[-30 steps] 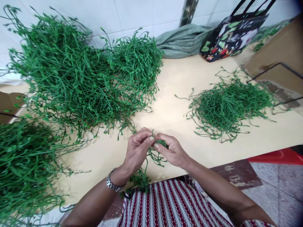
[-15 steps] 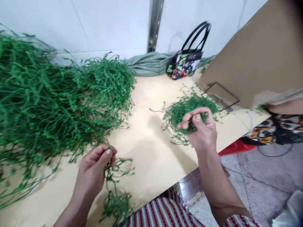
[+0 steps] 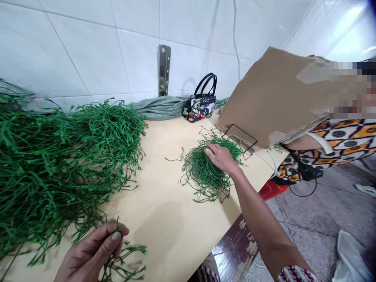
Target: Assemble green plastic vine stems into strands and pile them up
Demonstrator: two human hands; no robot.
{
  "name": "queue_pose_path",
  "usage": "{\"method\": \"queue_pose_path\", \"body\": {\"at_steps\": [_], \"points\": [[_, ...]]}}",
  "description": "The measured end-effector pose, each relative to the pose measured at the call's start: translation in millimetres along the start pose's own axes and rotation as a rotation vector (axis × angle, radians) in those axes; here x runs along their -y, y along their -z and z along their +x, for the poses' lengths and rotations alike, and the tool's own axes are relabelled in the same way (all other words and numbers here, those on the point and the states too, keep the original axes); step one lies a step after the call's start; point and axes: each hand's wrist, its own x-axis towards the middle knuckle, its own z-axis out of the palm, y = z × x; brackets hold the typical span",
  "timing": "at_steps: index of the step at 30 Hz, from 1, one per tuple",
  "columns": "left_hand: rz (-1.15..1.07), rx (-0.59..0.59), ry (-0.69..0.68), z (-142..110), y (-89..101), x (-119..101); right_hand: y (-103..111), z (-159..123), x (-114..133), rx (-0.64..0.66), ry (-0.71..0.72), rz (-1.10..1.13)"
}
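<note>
In the lower left, my left hand (image 3: 95, 250) pinches a small bunch of green plastic-looking plant stems (image 3: 126, 264) between thumb and fingers. These stems are thin, with small forked tips, and hang below the hand. My right hand (image 3: 220, 157) lies on top of a smaller pile of the same stems (image 3: 205, 176), its fingers loosely apart and partly hidden at the pile. A much larger heap of green stems (image 3: 67, 156) fills the left side of the table, just beyond my left hand.
Pale table top (image 3: 164, 207) lies between the heaps, with one loose stem (image 3: 174, 158). Behind stand a flowered handbag (image 3: 199, 107) and a grey-green cloth (image 3: 163, 108). At right are a cardboard sheet (image 3: 270, 94), a bent wire frame (image 3: 242, 133) and another person in patterned clothing (image 3: 343, 145).
My right hand has gone from above the small pile, fingers curled, down onto it, fingers loosened. My left hand still pinches its stems. The view has shifted, showing more wall and the other person.
</note>
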Motion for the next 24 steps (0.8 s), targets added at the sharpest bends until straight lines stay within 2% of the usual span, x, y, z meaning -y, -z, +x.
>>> {"method": "queue_pose_path", "body": {"at_steps": [2,4,6,7,8,11,13,14,16,19,24], "points": [[0.021,0.021,-0.051,-2.7,-6.5,-13.0,15.3,-6.6,1.8,-0.093,0.002,0.003],[-0.011,0.003,-0.116,-5.9,-16.0,-26.1,27.5,-16.2,11.0,-0.261,0.044,0.038],[-0.077,-0.020,-0.105,-7.4,-26.8,-36.0,32.0,-29.3,31.9,-0.359,0.128,0.217],[-0.130,-0.050,-0.094,-7.1,-32.0,-39.3,31.4,-37.3,47.0,-0.321,0.189,0.366],[-0.169,-0.047,-0.091,-6.3,-36.6,-41.7,29.3,-46.1,64.5,-0.222,0.255,0.530],[-0.270,-0.020,-0.189,-3.1,-46.2,-45.5,16.7,-73.4,122.5,0.261,0.415,0.905],[-0.299,-0.004,-0.259,-2.0,-48.5,-46.5,4.2,-86.8,154.6,0.444,0.416,1.032],[-0.298,0.006,-0.277,-1.8,-48.3,-46.6,-2.6,-91.1,166.2,0.473,0.398,1.079],[-0.277,0.037,-0.284,-2.1,-46.3,-45.6,-15.0,-95.3,179.5,0.448,0.346,1.169],[-0.250,0.083,-0.250,-2.8,-42.8,-42.2,-25.6,-96.8,182.5,0.391,0.306,1.248],[-0.294,-0.014,-0.218,-2.3,-45.8,-38.7,-29.9,-101.5,183.4,0.458,0.303,1.327]]}}
